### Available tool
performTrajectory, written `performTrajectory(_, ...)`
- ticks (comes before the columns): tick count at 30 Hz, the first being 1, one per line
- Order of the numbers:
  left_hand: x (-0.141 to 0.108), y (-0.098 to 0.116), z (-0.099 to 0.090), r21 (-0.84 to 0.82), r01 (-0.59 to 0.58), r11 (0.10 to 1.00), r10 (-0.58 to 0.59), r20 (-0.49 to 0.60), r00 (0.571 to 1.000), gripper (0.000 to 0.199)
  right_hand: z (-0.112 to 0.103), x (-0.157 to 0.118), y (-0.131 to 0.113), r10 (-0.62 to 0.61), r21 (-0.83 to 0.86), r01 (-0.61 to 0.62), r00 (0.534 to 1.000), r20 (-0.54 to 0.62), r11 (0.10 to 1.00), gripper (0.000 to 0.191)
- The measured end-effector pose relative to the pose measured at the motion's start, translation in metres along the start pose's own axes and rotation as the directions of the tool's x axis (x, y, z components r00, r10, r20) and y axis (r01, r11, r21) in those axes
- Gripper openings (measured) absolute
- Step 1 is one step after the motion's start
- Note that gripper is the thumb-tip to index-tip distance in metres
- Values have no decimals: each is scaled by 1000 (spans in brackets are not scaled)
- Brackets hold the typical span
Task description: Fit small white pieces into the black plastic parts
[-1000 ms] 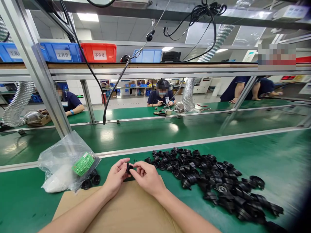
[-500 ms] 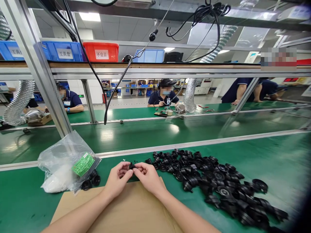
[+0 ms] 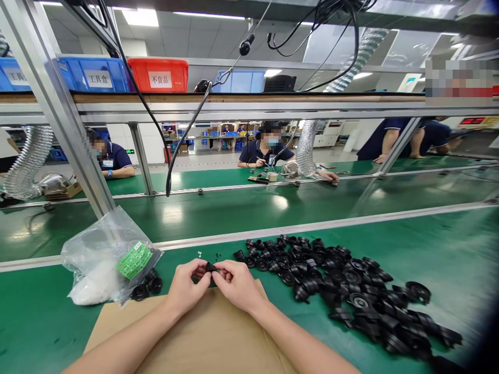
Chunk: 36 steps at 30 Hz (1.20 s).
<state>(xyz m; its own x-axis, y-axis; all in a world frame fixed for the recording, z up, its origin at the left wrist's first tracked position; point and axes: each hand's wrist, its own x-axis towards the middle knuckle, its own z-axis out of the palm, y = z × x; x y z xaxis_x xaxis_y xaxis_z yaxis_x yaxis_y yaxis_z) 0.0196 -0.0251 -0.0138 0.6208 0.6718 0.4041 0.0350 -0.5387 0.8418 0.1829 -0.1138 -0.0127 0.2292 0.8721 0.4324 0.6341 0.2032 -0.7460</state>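
Observation:
A small black plastic part (image 3: 211,267) is pinched between my two hands, above the far edge of a cardboard sheet (image 3: 202,337). My left hand (image 3: 189,284) grips it from the left with thumb and fingers. From the right, my right hand (image 3: 238,283) holds the same part, also closed. The fingers cover much of it, so its exact shape is hidden. Just beyond the hands lie tiny white pieces (image 3: 200,254) and tiny black pieces (image 3: 218,256) on the green table. To the right spreads a large pile of black round plastic parts (image 3: 351,291).
Left of the hands sits a clear plastic bag (image 3: 91,275) with a green label, several black round parts (image 3: 147,286) beside it. A metal post (image 3: 66,114) rises behind the bag. Cables (image 3: 187,135) hang overhead. Across the conveyor (image 3: 218,210), co-workers sit at another bench.
My hands keep hold of the black part, which looks slightly turned. The view has shifted a little. Across the conveyor, a co-worker's arm now reaches out to the right.

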Motion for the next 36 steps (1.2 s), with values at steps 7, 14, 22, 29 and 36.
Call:
performTrajectory(7, 2, 7, -3, 4, -4, 1000, 4, 21, 1000, 13, -2, -1, -6, -55, -57, 54, 998, -13, 997, 12)
performTrajectory(14, 1, 3, -3, 40, 11, 999, -13, 39, 999, 14, -3, -3, -12, 3, -247, 0, 1000, 12, 969, 14)
performTrajectory(22, 8, -32, -18, 382, -66, 922, 86, -34, 996, 28, -36, 13, 2, 151, -797, -105, 988, -18, 594, 27)
performTrajectory(29, 17, -40, -26, 497, -71, 865, 64, 31, 997, 29, -20, 12, 1, -71, -758, 125, 992, 104, 640, 25)
performTrajectory(36, 19, -39, -29, 541, -94, 836, 61, 78, 995, 30, -25, 19, 19, 48, -874, -9, 999, 17, 486, 21)
